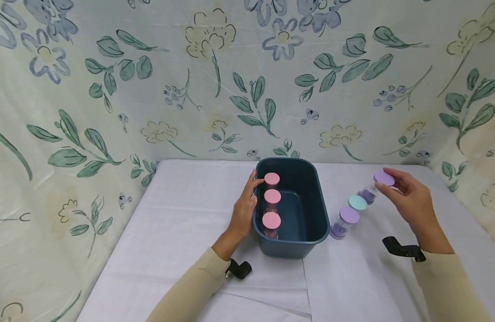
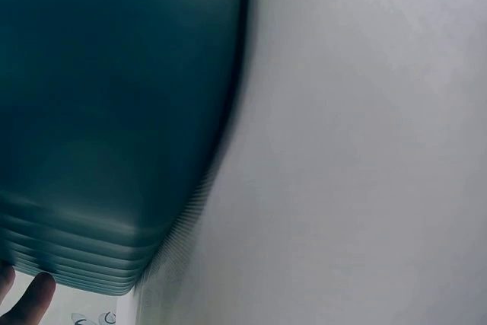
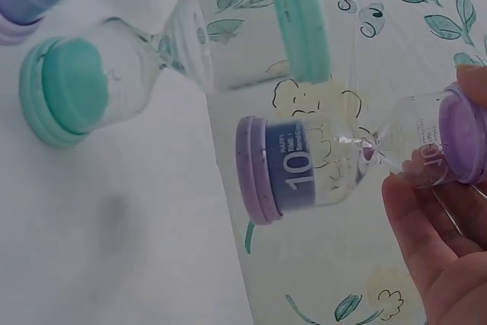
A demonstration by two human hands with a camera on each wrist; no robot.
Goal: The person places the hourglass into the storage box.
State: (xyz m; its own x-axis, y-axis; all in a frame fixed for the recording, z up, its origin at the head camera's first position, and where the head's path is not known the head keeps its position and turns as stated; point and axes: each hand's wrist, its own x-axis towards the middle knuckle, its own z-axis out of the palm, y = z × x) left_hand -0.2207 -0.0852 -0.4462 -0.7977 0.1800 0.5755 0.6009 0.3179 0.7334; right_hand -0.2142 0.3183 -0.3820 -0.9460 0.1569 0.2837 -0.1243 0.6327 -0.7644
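While the left hand (image 1: pixel 242 215) is resting against the left wall of the deep, dark-blue plastic bin (image 1: pixel 285 250), the right hand (image 1: pixel 412 199) is pinching a clear hourglass timer with lilac caps (image 1: pixel 368 195), the farthest of three to the bin's right. Thumb and fingers are closing round its upper cap, parting only as wide as that cap; whether its base is touching the white cloth (image 1: pixel 183 214) is unclear. Picking up seems to be the step in hand: three pink-capped clear timers (image 1: pixel 272 197) are standing in a row inside the bin, while a mint-capped clear timer (image 1: pixel 357 202) and a second lilac-capped timer (image 1: pixel 349 215) are waiting outside. Presumably the next move is calling for a lift clear of the mint-capped neighbour and the rim. The right forearm is slanting up from the lower right; the left hand's fingers are lying fairly straight, one digit reaching over the rim toward the farthest pink cap.
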